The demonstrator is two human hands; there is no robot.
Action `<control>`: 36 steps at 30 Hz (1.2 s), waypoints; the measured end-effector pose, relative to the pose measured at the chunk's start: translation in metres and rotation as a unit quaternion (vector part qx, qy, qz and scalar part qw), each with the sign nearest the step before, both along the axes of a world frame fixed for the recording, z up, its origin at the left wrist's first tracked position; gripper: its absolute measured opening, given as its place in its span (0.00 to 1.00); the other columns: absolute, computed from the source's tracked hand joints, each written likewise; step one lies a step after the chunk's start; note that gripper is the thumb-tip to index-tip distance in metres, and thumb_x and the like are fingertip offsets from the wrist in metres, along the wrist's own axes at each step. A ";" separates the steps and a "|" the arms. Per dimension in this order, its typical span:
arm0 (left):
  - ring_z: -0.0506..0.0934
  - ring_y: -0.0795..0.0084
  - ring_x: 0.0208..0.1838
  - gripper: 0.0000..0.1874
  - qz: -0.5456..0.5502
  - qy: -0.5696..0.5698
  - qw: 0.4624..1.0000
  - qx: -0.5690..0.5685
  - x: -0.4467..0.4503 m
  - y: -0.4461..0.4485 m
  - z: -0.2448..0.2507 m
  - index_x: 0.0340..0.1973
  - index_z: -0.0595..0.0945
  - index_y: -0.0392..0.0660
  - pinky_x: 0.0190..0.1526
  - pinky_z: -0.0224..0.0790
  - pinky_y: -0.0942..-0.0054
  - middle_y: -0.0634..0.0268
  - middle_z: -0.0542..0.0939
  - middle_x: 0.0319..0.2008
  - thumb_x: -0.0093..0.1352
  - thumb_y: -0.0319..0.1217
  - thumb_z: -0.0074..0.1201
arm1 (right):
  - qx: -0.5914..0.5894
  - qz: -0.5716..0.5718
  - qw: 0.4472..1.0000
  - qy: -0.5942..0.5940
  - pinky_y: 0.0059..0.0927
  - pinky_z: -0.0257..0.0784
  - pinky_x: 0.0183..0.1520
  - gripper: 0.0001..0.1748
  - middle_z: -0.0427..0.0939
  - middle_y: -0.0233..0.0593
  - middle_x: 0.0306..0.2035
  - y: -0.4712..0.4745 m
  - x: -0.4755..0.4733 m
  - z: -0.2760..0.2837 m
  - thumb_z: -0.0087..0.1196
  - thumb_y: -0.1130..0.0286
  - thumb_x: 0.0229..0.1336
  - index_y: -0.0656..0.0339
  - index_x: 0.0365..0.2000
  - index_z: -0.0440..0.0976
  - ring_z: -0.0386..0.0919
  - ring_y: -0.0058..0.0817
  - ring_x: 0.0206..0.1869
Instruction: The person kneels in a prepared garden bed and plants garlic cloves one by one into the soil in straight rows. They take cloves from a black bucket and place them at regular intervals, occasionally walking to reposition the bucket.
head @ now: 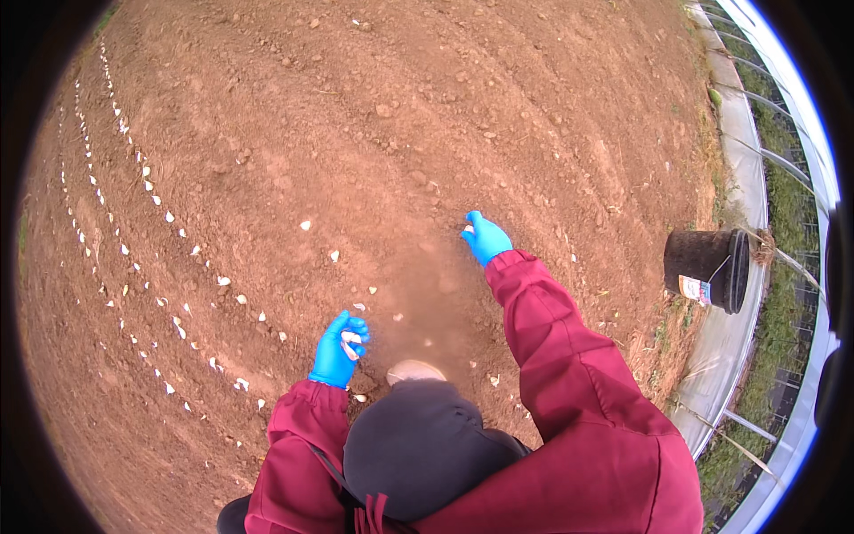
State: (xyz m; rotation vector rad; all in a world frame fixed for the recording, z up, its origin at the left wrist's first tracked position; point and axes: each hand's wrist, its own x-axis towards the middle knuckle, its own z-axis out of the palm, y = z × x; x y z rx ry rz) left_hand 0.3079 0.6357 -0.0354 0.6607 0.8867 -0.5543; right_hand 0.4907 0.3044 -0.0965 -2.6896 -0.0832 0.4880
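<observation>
My left hand [339, 350], in a blue glove, is curled around several pale garlic cloves [350, 344] low over the brown soil. Out to the front right, my right hand [486, 238], also blue-gloved, has a small pale piece, seemingly a garlic clove [469, 229], between thumb and fingers. Bare soil lies under it. Between the hands and to their left, a short line of single cloves rests on the ground, among them a clove [334, 255] and a farther clove [305, 225]. My knee [413, 447] in dark trousers and a pale shoe tip [415, 371] show below.
Long rows of garlic cloves [169, 217] curve along the soil [400, 133] at left. A black bucket [697, 267] bearing a label stands at the right edge, beside a pale plastic strip [740, 160]. Beyond it are metal hoops [784, 160] and green plants [780, 334].
</observation>
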 end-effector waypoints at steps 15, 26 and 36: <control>0.76 0.71 0.29 0.16 -0.006 0.003 1.000 -0.010 0.001 -0.001 -0.003 0.31 0.78 0.45 0.24 0.64 0.75 0.65 0.78 0.27 0.70 0.44 0.47 | -0.087 0.067 0.994 -0.012 0.47 0.71 0.42 0.09 0.74 0.49 0.40 0.015 0.001 -0.010 0.45 0.68 0.59 0.57 0.39 0.70 0.75 0.48 0.43; 0.76 0.72 0.29 0.16 -0.013 0.017 1.000 -0.012 -0.001 -0.003 -0.005 0.32 0.78 0.45 0.24 0.64 0.75 0.65 0.79 0.27 0.70 0.45 0.48 | -0.049 -0.046 0.995 0.080 0.49 0.69 0.49 0.20 0.76 0.53 0.43 0.032 0.012 -0.015 0.40 0.55 0.60 0.59 0.42 0.69 0.74 0.53 0.46; 0.77 0.70 0.35 0.15 0.059 -0.042 0.990 -0.117 0.003 -0.010 -0.004 0.40 0.78 0.41 0.33 0.68 0.73 0.64 0.79 0.31 0.69 0.41 0.48 | 0.162 -0.097 0.977 -0.097 0.33 0.71 0.40 0.08 0.78 0.44 0.34 0.020 0.004 0.052 0.54 0.75 0.54 0.60 0.35 0.80 0.77 0.39 0.37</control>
